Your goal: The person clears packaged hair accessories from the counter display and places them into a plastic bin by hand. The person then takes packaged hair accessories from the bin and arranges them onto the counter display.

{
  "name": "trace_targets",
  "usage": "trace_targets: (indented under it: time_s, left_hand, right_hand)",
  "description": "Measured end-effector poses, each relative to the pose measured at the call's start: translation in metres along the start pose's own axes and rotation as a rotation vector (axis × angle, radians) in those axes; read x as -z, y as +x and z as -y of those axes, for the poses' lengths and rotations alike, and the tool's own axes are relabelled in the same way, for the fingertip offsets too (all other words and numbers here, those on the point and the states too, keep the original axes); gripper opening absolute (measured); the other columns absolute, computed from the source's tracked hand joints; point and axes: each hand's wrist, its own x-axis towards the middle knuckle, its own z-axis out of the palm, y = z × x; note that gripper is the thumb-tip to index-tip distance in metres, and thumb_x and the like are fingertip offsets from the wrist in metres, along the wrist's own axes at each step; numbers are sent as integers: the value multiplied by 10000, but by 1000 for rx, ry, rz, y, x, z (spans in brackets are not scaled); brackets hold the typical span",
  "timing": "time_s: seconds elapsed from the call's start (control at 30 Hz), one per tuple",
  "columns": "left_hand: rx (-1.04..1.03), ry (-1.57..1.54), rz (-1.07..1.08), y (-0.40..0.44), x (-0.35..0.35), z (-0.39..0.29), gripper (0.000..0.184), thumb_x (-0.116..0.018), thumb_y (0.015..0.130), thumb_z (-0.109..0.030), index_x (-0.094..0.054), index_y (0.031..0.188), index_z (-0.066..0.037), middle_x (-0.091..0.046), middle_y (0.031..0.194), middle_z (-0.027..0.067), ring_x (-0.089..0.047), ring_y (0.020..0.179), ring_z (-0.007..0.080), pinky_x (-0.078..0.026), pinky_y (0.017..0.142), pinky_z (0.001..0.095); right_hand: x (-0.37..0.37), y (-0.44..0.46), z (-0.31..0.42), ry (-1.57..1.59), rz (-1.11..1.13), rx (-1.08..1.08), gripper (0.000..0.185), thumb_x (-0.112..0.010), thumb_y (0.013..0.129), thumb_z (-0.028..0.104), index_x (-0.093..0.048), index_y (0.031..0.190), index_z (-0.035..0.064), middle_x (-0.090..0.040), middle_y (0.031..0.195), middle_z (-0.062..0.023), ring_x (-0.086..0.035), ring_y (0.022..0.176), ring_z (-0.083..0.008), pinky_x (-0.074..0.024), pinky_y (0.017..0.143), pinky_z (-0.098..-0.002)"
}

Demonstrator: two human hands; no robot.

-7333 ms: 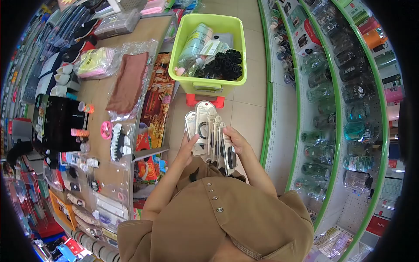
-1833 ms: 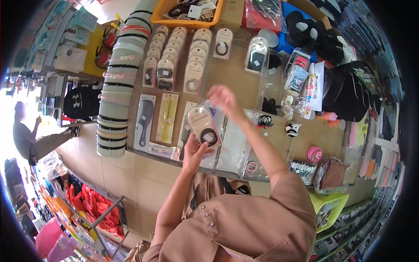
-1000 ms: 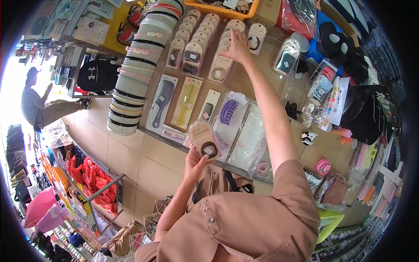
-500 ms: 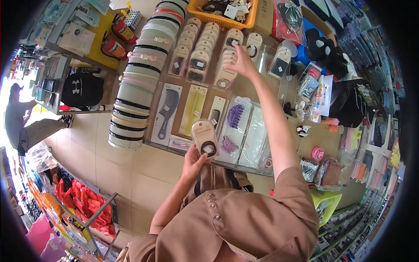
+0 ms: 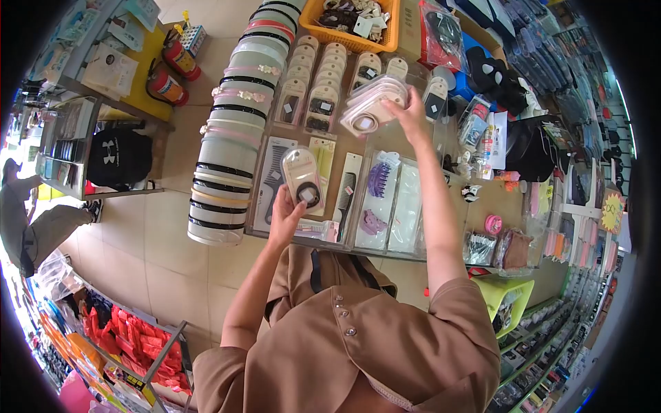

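Observation:
My left hand [image 5: 284,215] is closed on a clear pack of black hair ties [image 5: 301,176], held upright above the front of the display table. Over the table's middle, my right hand [image 5: 412,118] grips a stack of hair tie packs [image 5: 375,103]; the front one shows light-coloured ties and a white label. Left of that stack, more carded packs [image 5: 322,103] lie in overlapping rows. Below them are a grey comb [image 5: 273,175], partly behind the left-hand pack, a black comb [image 5: 345,193] and a purple claw clip [image 5: 379,180].
A tall roll of headbands [image 5: 227,151] stands along the table's left side. An orange basket [image 5: 350,40] sits at the back. Fire extinguishers [image 5: 165,86] stand on the far left, and another person [image 5: 41,220] is at the left edge. Red bags [image 5: 131,341] fill a rack at lower left.
My right hand has lifted the stack of hair tie packs off the table, and closed around it. My left hand with its pack has shifted slightly left and up in view.

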Motion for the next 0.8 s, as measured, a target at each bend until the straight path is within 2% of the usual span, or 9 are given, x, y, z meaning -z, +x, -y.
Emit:
trace_targets:
  time_s: [0.1,0.17,0.23,0.3,0.33,0.43,0.47,0.57,0.8]
  left_hand:
    - [6,-1,-8,17,1,-3,416,-453,814,61,-341,1208,-13,-538,1042,95,-513,982,133,-406,864,266]
    - [111,1,46,29,2,-1,414,-457,811,59,-348,1202,-20,-530,1055,88,-508,978,124,-416,840,273]
    - [102,18,96,38,5,14,459,-464,820,18,-327,1254,-37,-523,1062,84,-504,970,117,-427,807,281]
    - [306,-281,166,42,4,26,520,-459,843,-49,-260,1323,-43,-519,1084,83,-510,985,134,-428,815,293]
    - [383,-448,208,40,-3,17,634,-516,851,-222,-184,1360,-43,-503,1145,104,-509,1027,161,-418,853,289]
    - [452,-532,302,32,-6,4,832,-594,785,-410,-138,1366,-29,-406,1267,150,-433,1151,206,-362,944,315]
    - [341,-418,275,31,2,23,1051,-695,649,-504,-103,1373,-24,-291,1345,175,-314,1246,235,-278,1014,341]
    - [230,-183,350,24,-5,-7,1128,-747,586,-472,-82,1377,-19,-232,1373,163,-231,1286,244,-211,1048,352]
    - [353,-342,180,9,13,-8,1092,-749,577,-343,-80,1388,-47,-258,1364,143,-268,1265,254,-223,1041,357]
  right_hand:
    - [11,-16,32,243,214,-122,498,-658,759,108,-406,1182,31,-531,1084,-60,-521,961,-116,-429,827,-255]
    - [5,-40,55,501,408,-410,527,-639,775,104,-373,1222,23,-523,1100,-63,-510,994,-118,-421,853,-258]
    - [-11,-63,68,472,429,-462,574,-645,772,137,-345,1248,21,-503,1124,-60,-498,1021,-120,-408,883,-261]
    - [-28,-78,63,428,562,-484,600,-670,750,177,-359,1236,13,-486,1139,-63,-492,1029,-131,-395,900,-266]
    - [-36,-84,58,427,559,-485,600,-670,750,177,-359,1236,13,-486,1139,-63,-492,1029,-131,-395,900,-266]
    - [-56,-98,45,297,546,-417,574,-687,733,232,-413,1184,8,-531,1080,-86,-506,1005,-148,-408,875,-273]
    - [-62,-100,43,230,541,-403,576,-685,734,249,-417,1180,2,-534,1079,-91,-507,1004,-150,-410,872,-278]
    - [-80,-108,48,144,527,-401,592,-680,731,303,-432,1163,-17,-547,1070,-117,-523,1002,-174,-415,867,-294]
    - [-114,-105,41,-82,600,-308,622,-681,730,310,-429,1190,-24,-531,1104,-144,-521,1023,-199,-402,890,-299]
